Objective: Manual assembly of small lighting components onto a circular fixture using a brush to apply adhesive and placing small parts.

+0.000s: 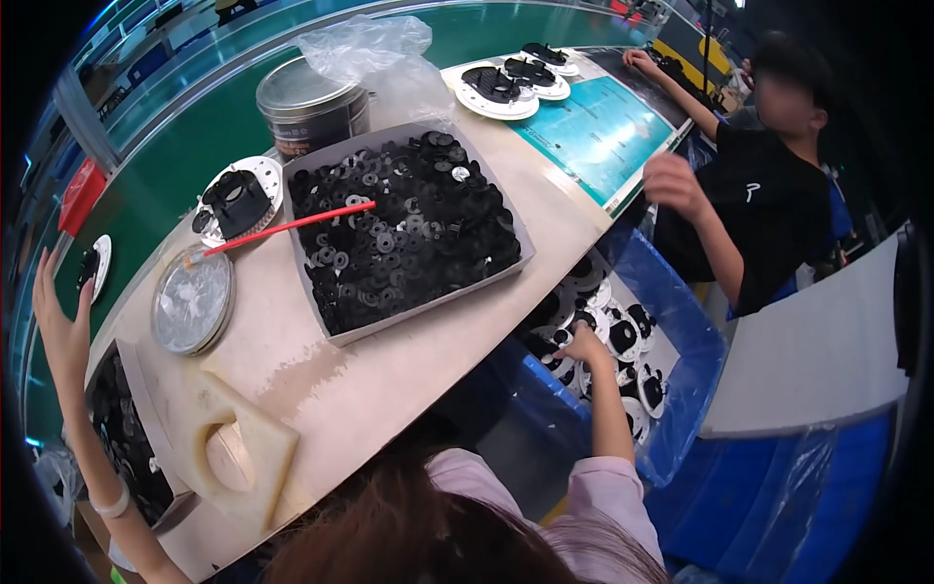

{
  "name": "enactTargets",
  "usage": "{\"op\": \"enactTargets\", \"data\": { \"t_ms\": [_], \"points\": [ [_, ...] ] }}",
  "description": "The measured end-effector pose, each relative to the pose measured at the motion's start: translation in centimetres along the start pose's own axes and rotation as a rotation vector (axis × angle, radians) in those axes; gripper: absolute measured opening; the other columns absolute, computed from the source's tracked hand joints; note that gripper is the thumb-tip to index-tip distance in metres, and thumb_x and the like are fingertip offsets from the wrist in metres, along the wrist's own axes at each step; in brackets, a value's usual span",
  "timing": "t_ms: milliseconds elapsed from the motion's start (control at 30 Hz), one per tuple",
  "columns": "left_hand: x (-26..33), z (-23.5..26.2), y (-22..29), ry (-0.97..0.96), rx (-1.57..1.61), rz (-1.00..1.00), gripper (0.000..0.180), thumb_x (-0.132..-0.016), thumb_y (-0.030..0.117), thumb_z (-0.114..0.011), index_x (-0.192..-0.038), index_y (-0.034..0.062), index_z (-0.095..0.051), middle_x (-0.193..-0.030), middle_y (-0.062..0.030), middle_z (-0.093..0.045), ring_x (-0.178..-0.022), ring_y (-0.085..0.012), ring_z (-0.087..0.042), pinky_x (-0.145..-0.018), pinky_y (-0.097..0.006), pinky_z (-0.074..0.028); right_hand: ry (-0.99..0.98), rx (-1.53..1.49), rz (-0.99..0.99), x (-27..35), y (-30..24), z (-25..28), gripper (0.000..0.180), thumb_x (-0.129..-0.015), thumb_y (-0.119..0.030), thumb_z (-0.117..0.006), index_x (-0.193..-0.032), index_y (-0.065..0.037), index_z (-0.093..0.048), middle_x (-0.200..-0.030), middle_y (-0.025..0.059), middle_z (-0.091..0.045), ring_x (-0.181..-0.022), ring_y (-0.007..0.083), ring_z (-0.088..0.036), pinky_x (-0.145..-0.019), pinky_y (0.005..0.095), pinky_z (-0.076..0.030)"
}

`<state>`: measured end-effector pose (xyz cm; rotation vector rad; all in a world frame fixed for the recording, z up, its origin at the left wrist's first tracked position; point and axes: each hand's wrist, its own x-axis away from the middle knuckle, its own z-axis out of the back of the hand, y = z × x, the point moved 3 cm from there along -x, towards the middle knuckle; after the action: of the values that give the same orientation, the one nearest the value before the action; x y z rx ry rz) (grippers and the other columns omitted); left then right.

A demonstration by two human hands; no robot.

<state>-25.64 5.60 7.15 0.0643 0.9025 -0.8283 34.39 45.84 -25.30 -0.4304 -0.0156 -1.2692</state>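
Head view: far left, our left hand (63, 336) rises upright, fingers spread and holding nothing, near one black-and-white disc (102, 263). Lower left lies one smooth, pale slab (274, 443) with a round hole; centre, one shallow box (438, 295) of black rings. Right of centre, our right hand (587, 346) reaches down among many white discs (624, 338) with black centres in one blue crate (686, 310); we cannot tell whether it grips one.

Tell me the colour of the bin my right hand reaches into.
The bin is blue, best seen in the head view.
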Motion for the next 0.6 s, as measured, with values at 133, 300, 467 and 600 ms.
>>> {"op": "enactTargets", "data": {
  "t_ms": [133, 300, 467, 600],
  "points": [
    [2.3, 6.1, 2.9, -0.059, 0.111, -0.025, 0.048, -0.083, 0.019, -0.057, -0.127, 0.0077, -0.041, -0.137, -0.0112, -0.035, -0.127, -0.0275, -0.031, -0.104, -0.037, -0.024, -0.303, -0.142, 0.061, 0.2, 0.0, 0.7, 0.036, -0.059, -0.033, -0.078, -0.069, -0.002, -0.062, -0.063, 0.008, -0.06, -0.058, 0.0181, -0.056, -0.056, 0.03, -0.043],
    [5.2, 9.4, 4.4, -0.146, 0.261, 0.017, 0.047, -0.081, 0.011, -0.058, -0.125, 0.006, -0.043, -0.136, -0.0121, -0.035, -0.127, -0.0279, -0.032, -0.104, -0.035, -0.024, -0.187, -0.033, 0.197, 3.5, -2.1, 5.6, 0.025, -0.073, -0.028, -0.067, -0.075, -0.004, -0.064, -0.064, 0.0104, -0.062, -0.06, 0.0225, -0.06, -0.056, 0.031, -0.045],
    [7.3, 14.3, 5.5, -0.24, 0.341, 0.102, 0.048, -0.077, 0.011, -0.06, -0.123, 0.0077, -0.046, -0.136, -0.013, -0.037, -0.127, -0.0289, -0.033, -0.104, -0.037, -0.025, 0.458, -0.044, 0.466, 11.1, -12.2, 19.8, 0.021, -0.089, -0.016, -0.046, -0.092, 0.002, -0.055, -0.084, 0.02, -0.058, -0.074, 0.0304, -0.058, -0.067, 0.0333, -0.044],
    [6.8, 15.3, 8.5, -0.134, 0.631, 0.141, 0.05, -0.069, 0.006, -0.064, -0.117, 0.0037, -0.048, -0.129, -0.0166, -0.042, -0.118, -0.0325, -0.041, -0.097, -0.036, -0.033, 0.589, -0.78, 0.674, 14.5, -14.5, 26.1, 0.029, -0.095, -0.02, -0.036, -0.09, 0.004, -0.053, -0.084, 0.0022, -0.053, -0.081, 0.0101, -0.047, -0.074, 0.0245, -0.04]
  ]
}}
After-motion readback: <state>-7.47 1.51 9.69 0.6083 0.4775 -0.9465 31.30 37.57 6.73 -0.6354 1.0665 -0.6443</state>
